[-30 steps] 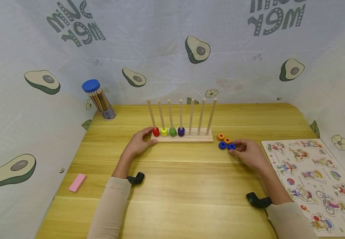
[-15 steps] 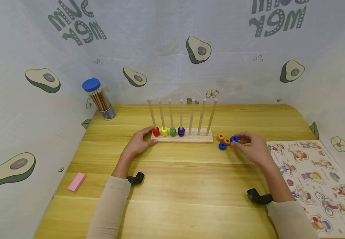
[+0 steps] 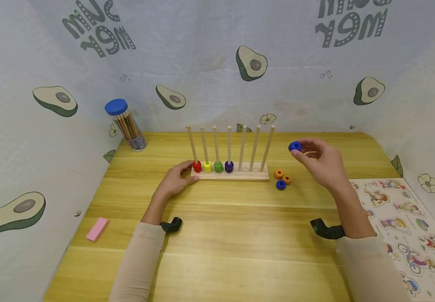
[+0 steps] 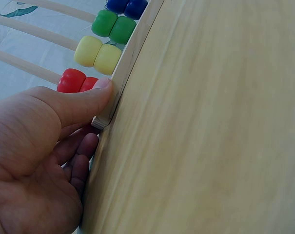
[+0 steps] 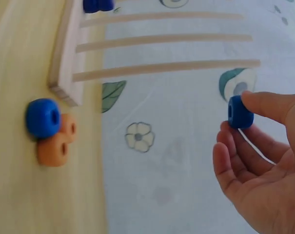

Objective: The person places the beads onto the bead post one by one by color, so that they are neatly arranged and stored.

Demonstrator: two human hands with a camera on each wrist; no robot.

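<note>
A wooden peg stand [image 3: 229, 177] with upright pegs stands on the table. Its four left pegs carry red beads [image 3: 197, 167], yellow beads [image 4: 97, 54], green beads [image 4: 113, 27] and dark purple beads [image 3: 229, 167]. The three right pegs are bare. My left hand [image 3: 175, 180] holds the stand's left end, thumb on its front edge and fingers around the end. Up in the air right of the stand, my right hand [image 3: 324, 163] pinches a blue bead [image 5: 240, 111] between thumb and fingertips. Below it lie another blue bead [image 3: 280, 185] and two orange beads [image 3: 278, 173].
A blue-lidded jar of pencils [image 3: 126, 126] stands at the back left. A pink eraser-like block [image 3: 97, 229] lies at the front left. Along the right side is a picture board [image 3: 402, 235]. A printed cloth [image 3: 210, 63] hangs behind the table.
My right hand has picked one blue bead off the group and raised it up and away from me. The left hand stays on the stand.
</note>
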